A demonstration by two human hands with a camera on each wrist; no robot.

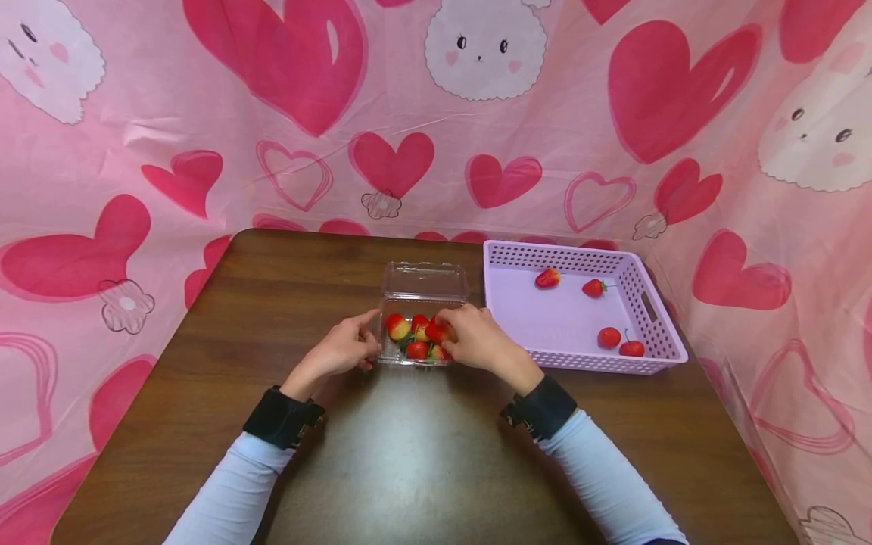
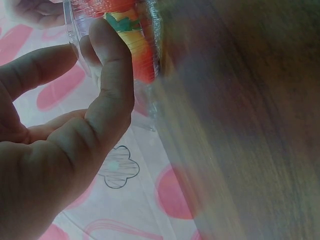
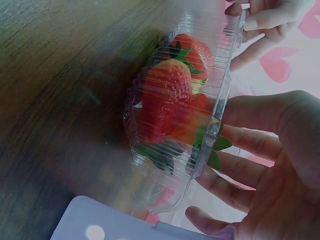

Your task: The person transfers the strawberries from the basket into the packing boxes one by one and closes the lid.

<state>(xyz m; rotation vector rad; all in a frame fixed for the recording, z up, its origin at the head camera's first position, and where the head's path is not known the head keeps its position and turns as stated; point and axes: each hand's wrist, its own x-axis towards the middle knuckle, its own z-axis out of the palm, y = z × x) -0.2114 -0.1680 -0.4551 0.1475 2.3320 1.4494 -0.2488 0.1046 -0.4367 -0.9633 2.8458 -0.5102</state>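
Observation:
A clear plastic clamshell box point(image 1: 390, 356) stands on the table with its lid point(image 1: 425, 280) folded back. Several red and yellow strawberries point(image 1: 398, 327) lie inside it, some with green leaves. At the box's left rim, my left hand point(image 1: 343, 346) holds the edge between thumb and fingers, as the left wrist view shows close up. My right hand point(image 1: 482, 338) reaches over the right rim and pinches a strawberry point(image 1: 438, 331) inside the box. Green leaves point(image 3: 220, 145) stick out beside the right fingers in the right wrist view, above the rim.
Right of the box stands a lilac basket point(image 1: 586, 363) with perforated walls. In it lie two strawberries point(image 1: 548, 278) at the back and two rounder red fruits point(image 1: 609, 337) at the front right. A pink heart-patterned cloth point(image 1: 306, 182) hangs behind the brown table point(image 1: 409, 454).

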